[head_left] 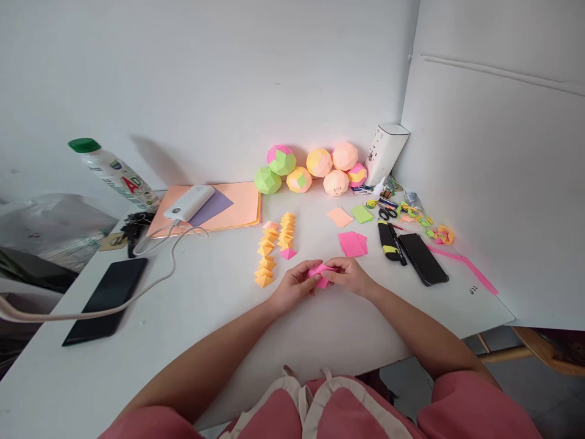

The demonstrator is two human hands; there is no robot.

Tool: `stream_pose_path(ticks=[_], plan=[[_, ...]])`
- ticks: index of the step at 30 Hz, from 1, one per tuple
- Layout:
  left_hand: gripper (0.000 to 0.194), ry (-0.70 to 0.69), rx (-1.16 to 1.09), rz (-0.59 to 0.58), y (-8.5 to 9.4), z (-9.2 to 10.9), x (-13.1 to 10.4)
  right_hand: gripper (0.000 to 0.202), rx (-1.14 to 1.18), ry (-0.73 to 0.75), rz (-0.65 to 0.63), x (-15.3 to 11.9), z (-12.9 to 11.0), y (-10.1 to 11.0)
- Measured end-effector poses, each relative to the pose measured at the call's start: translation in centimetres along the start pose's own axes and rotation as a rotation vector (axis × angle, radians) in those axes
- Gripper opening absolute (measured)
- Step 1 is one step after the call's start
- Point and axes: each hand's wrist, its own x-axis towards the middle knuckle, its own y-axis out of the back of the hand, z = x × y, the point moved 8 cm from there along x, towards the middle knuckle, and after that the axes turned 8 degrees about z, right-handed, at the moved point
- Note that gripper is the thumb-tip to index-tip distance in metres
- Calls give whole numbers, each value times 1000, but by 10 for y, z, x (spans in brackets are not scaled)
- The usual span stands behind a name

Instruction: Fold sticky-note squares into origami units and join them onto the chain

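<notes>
Between my two hands is a pink paper piece (321, 275), partly folded. My left hand (296, 284) grips its left side, and my right hand (350, 275) pinches its right side and top, thumbs close together. Just beyond my right hand lies a stack of pink square papers (353, 244). Past my left hand stand two rows of folded orange paper pieces (266, 263), with one folded pink piece (287, 253) at the near end of the right row.
Faceted paper balls (298, 180) sit along the wall. Peach (340, 217) and green (362, 213) papers, scissors (387, 212), a cutter (388, 241) and a phone (424, 259) lie right. Left are a dark tablet (105, 302), a power bank (189, 203) with its cable, and a bottle (119, 177).
</notes>
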Motion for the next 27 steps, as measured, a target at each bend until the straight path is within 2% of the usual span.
stream_pose_path(ticks=[3, 6, 12, 16, 21, 27], plan=[[41, -6, -11, -4, 1, -2, 1, 21, 30, -35, -67, -1, 4, -4], [42, -8, -37, -6, 2, -2, 2, 21, 68, -27, -78, -1, 2, -4], [42, 44, -44, -12, 2, -3, 0, 27, 43, 29, -44, -3, -9, -4], [39, 9, -2, -42, -1, 3, -2, 30, -10, 63, -35, -3, -13, -4], [41, -24, 75, -2, -1, 4, -2, 30, -59, 80, 38, -2, -11, 2], [41, -21, 92, 23, 1, 2, -3, 27, 23, 85, 146, 0, -5, 10]])
